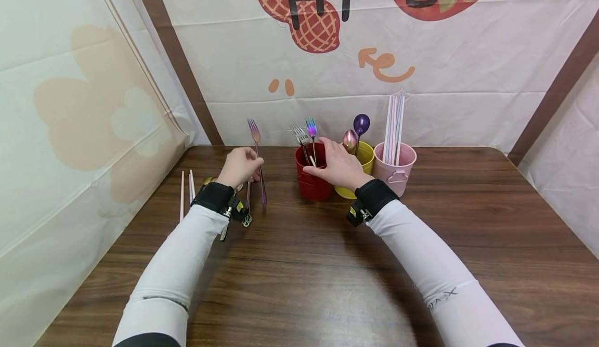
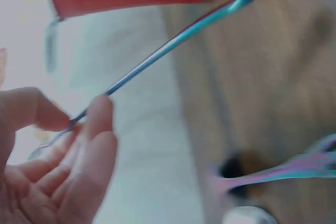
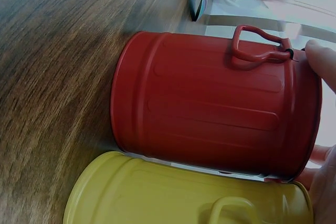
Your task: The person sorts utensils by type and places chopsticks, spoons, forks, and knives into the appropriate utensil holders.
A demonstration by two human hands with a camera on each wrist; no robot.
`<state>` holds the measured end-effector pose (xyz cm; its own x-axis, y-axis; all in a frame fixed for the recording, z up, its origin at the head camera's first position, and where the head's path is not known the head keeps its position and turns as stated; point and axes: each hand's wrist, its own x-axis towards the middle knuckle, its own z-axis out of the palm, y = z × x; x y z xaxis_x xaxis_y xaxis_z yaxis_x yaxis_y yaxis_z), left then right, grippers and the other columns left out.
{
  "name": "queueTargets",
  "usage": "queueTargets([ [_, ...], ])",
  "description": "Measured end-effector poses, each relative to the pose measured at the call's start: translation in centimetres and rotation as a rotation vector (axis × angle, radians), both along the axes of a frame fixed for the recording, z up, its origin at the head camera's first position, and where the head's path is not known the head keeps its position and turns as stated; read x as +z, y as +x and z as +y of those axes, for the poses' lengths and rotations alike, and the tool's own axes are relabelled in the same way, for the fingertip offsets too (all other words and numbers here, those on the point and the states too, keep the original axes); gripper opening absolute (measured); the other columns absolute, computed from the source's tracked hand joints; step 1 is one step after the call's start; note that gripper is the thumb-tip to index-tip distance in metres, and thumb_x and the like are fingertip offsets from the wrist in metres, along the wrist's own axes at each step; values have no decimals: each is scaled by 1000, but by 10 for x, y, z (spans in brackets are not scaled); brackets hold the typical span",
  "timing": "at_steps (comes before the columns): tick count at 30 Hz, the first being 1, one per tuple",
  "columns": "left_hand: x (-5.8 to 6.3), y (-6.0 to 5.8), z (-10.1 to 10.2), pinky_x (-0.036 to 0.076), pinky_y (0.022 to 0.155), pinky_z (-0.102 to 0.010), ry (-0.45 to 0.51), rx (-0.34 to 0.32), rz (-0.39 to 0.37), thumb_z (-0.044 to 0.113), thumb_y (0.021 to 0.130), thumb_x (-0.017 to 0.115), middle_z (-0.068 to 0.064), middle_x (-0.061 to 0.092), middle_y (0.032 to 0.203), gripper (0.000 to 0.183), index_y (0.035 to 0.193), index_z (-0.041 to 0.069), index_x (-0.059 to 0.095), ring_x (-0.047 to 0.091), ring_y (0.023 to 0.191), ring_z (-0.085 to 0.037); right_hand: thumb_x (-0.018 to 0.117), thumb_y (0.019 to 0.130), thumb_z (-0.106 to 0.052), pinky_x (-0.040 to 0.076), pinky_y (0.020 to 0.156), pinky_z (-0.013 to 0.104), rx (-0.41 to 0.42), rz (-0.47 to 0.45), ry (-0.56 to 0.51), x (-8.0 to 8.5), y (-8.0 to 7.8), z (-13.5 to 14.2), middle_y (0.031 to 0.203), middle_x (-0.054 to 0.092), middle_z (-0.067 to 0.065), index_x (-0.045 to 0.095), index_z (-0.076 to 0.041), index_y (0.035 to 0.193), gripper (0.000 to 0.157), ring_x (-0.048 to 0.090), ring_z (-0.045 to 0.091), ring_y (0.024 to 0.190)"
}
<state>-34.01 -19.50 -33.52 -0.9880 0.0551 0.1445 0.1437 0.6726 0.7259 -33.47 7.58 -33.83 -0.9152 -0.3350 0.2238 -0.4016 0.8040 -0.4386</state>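
My left hand (image 1: 241, 166) pinches a purple-and-rainbow fork (image 1: 255, 135) between thumb and fingers. The tines point up and the slim handle hangs down, left of the red bucket (image 1: 312, 188). My right hand (image 1: 340, 166) holds that bucket at its rim, the thumb near the small handle and the other fingers on the far side. Inside the bucket stand a silver fork (image 1: 301, 137) and a rainbow fork (image 1: 311, 127), tines up. In the right wrist view, the yellow bucket (image 3: 173, 192) stands right beside the red one.
A purple spoon (image 1: 361, 124) and a pinkish spoon (image 1: 349, 140) stand in the yellow bucket. At its right, a pink bucket (image 1: 398, 178) holds several pastel sticks (image 1: 394, 126). Chopsticks (image 1: 182, 196) and other cutlery lie around my left wrist, partly hidden. A printed cloth wall (image 1: 444, 118) rises behind.
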Motion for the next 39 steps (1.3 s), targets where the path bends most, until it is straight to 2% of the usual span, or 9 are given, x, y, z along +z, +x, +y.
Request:
queueTargets([
  [3,17,6,2,54,53,-27,70,18,177,10,90,56,-12,68,71,11,89,-1,59,64,51,-13,61,84,-64,49,91,49,0,4,4,0,0,0,140,48,11,29,-12,148,88,46,25,126],
  [8,40,14,9,52,55,-20,248,8,362,5,91,55,-16,67,74,8,90,-3,60,62,53,-6,61,85,-63,49,92,48,5,5,8,1,1,0,138,49,11,31,-11,147,87,46,25,125],
  [15,58,29,31,52,56,-19,433,-53,458,4,95,55,-23,68,82,10,92,-4,60,67,62,-13,60,85,-63,50,91,47,10,2,10,1,2,1,134,50,12,32,-10,145,85,48,25,122],
  [21,72,51,53,53,58,-22,433,-90,504,0,95,55,-31,65,85,14,95,-13,58,66,62,-17,61,86,-61,51,89,46,22,8,-3,0,3,1,129,53,11,35,-9,142,81,50,24,118],
  [28,62,47,63,49,57,-17,425,-104,540,-1,94,56,-31,65,85,16,98,-16,60,64,68,-41,61,85,-62,51,88,44,17,11,3,-1,2,1,125,54,9,38,-10,140,79,51,22,114],
  [30,57,43,65,48,58,-17,424,-107,523,-1,95,57,-30,65,87,16,100,-15,61,65,65,-32,61,85,-62,52,88,43,15,11,7,-1,1,1,125,54,9,38,-10,140,79,51,22,114],
  [35,30,18,63,49,60,-19,384,-98,459,7,96,60,-21,68,92,16,102,-7,63,64,64,-19,61,85,-63,51,88,43,8,6,16,-2,1,0,126,54,10,38,-9,140,80,52,23,114],
  [37,18,7,62,49,60,-20,334,-95,441,10,95,62,-18,70,92,15,101,-4,64,66,69,-28,61,85,-63,52,87,43,6,7,17,-2,1,0,126,54,10,39,-9,140,79,52,23,113],
  [39,12,3,62,49,61,-22,266,-96,418,12,95,62,-16,70,91,15,100,-2,65,66,69,-29,61,85,-63,52,86,43,3,8,16,-1,2,0,125,54,10,39,-9,140,79,52,23,112],
])
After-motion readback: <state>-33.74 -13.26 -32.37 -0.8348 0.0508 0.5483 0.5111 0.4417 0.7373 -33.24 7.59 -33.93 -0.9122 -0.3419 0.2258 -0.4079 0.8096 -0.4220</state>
